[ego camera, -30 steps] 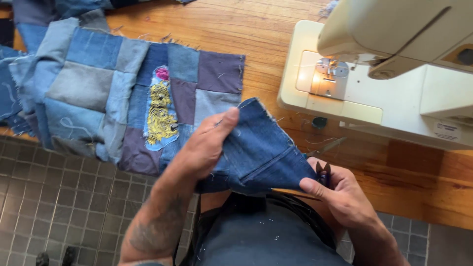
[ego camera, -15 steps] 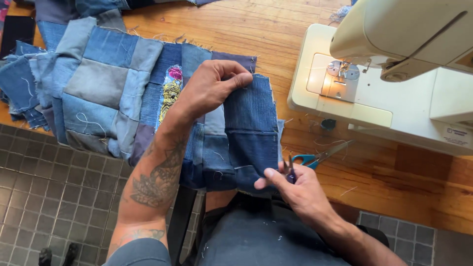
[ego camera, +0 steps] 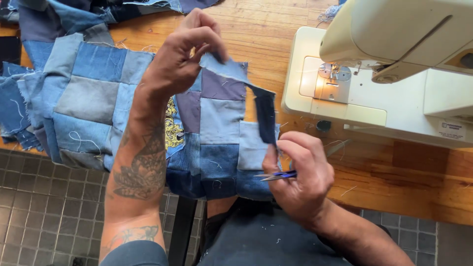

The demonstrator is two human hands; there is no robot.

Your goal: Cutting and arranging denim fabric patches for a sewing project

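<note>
Wooden table (ego camera: 394,182) with cream sewing machine (ego camera: 394,74) at right; denim patchwork (ego camera: 98,103) spread across the left, its near edge hanging off the table. The left hand (ego camera: 185,59) pinches the patchwork's raised edge strip (ego camera: 236,74), while the right hand (ego camera: 298,175) grips the strip's lower end and blue thread snips (ego camera: 276,175) together. Good practice — keep the strip taut and cut only loose threads.

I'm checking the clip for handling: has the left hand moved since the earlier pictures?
Yes. The left hand has gone up and away from the table's near edge, lifting the denim strip towards the sewing machine.
</note>
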